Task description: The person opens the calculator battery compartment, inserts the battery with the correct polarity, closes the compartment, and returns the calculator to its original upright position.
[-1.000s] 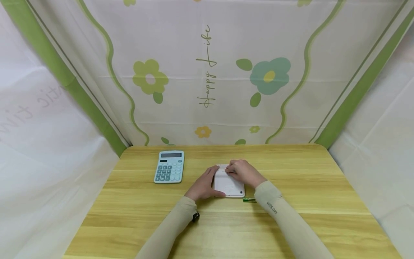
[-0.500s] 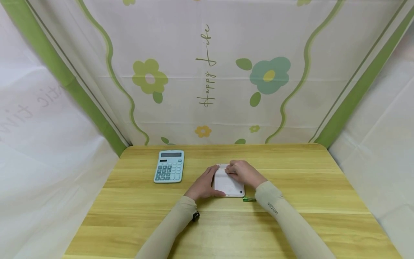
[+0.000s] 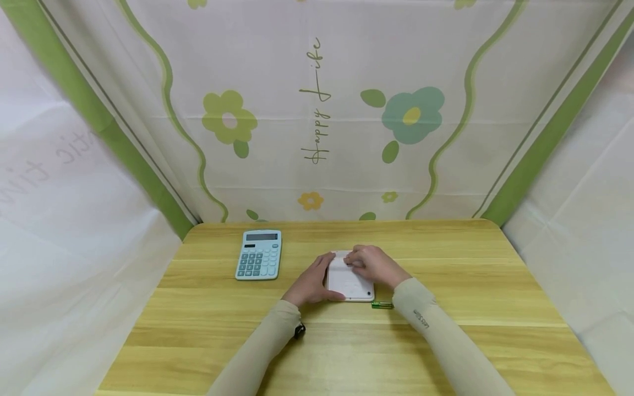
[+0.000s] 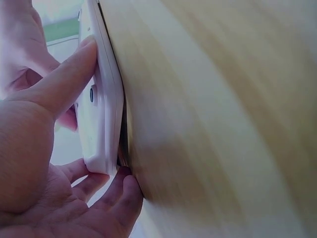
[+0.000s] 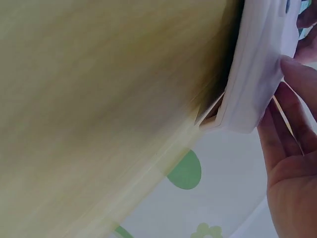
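A white, flat, boxy device with rounded corners lies on the wooden table, with a round dark spot near one corner. My left hand grips it from the left. In the left wrist view, the thumb of that hand presses on its edge and other fingers bend around its end. My right hand reaches over from the right, bent fingertips on the device's upper part. Whether they pinch anything small is hidden. In the right wrist view, that hand's thumb touches the white casing. Beside the near edge lies a green battery.
To the left, a light blue calculator lies face up near the back of the table. A white cloth with printed flowers hangs behind the table, and similar cloth stands at the sides.
The right hand and sleeve have shifted very slightly right, showing a bit more of the battery. The left hand and the white device stay in place.
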`<action>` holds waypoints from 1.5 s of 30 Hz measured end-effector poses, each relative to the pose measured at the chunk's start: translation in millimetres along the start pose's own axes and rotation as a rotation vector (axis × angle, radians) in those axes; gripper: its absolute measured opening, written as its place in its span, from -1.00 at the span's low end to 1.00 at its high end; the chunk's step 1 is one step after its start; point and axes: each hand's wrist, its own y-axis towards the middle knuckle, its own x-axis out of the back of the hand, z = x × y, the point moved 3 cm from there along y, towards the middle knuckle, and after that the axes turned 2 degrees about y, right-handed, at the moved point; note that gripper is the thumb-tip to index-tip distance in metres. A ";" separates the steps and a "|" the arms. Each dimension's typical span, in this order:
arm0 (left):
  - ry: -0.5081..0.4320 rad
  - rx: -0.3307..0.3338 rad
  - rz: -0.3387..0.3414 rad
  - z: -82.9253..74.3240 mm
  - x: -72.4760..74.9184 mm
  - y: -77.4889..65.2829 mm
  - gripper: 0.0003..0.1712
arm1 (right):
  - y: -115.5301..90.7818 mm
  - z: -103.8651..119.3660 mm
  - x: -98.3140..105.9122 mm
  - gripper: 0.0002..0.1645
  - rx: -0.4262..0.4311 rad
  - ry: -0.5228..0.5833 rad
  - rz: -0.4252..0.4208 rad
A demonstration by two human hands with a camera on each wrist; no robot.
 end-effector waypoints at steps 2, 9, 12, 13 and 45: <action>-0.004 -0.001 0.000 -0.6 0.8 -0.1 0.36 | -2.2 -2.2 2.3 -0.59 -0.032 0.029 -0.009; 0.009 0.005 0.002 1.3 0.3 1.0 0.36 | -13.3 -13.7 8.2 -0.61 -0.113 0.023 -0.029; 0.008 0.008 0.000 2.2 -0.7 1.6 0.36 | -17.7 -16.8 9.8 -0.60 -0.123 0.039 -0.026; 0.006 0.008 0.000 2.2 -1.0 1.8 0.36 | -18.8 -17.6 10.1 -0.60 -0.128 0.044 -0.024; -0.055 0.043 -0.028 -1.8 -4.6 0.0 0.42 | -32.0 -20.4 13.6 -0.55 -0.265 0.103 -0.007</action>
